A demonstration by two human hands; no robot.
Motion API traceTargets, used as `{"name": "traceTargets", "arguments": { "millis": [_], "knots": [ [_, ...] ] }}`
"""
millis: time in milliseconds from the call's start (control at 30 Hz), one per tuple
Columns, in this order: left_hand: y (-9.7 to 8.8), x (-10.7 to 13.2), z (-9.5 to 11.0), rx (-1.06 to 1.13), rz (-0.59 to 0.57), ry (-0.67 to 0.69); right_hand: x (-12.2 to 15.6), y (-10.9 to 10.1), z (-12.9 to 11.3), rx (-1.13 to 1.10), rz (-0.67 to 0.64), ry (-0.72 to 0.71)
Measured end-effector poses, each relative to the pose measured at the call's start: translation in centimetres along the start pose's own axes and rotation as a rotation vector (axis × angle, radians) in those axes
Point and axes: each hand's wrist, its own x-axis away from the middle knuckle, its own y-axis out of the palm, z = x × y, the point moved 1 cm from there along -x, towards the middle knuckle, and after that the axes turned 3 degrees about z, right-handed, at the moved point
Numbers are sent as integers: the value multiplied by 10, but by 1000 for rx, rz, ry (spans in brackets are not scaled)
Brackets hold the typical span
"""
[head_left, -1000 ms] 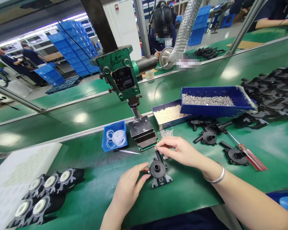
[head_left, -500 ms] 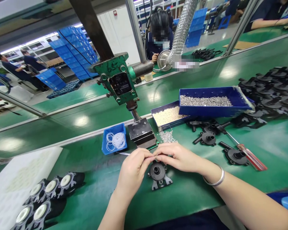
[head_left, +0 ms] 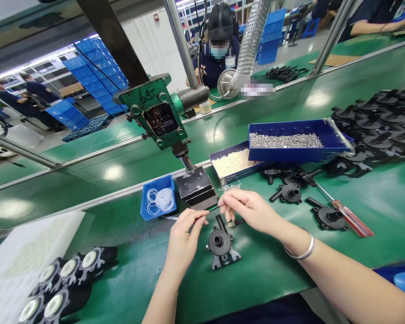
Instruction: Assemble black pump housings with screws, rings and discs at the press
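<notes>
Pretty clearly a factory assembly floor: green press (head_left: pixel 151 112) over a green tabletop (head_left: pixel 135 283), a bin (head_left: pixel 297 155) of metal pins (head_left: pixel 283 141), loads of lookalike black housings (head_left: pixel 223 247), a tall stack of blue crates (head_left: pixel 94 76), a silver duct (head_left: pixel 251 40), plus a masked co-worker (head_left: pixel 217 67) in navy opposite.

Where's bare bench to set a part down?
Bare bench lies between the white-ringed parts and the left hand, and nearer the camera than the central black housing. Crowded beyond the right hand: loose housings, screwdriver, blue bins.
</notes>
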Motion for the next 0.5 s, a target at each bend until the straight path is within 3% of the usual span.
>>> {"name": "traceTargets", "arguments": {
  "millis": [200, 500],
  "knots": [
    [10, 9, -2, 200, -6, -194, -1, -1, 2, -29, 1, 6],
    [11, 10, -5, 106, -53, -88, -4, 1, 9, -297, 4, 33]
  ]
}}
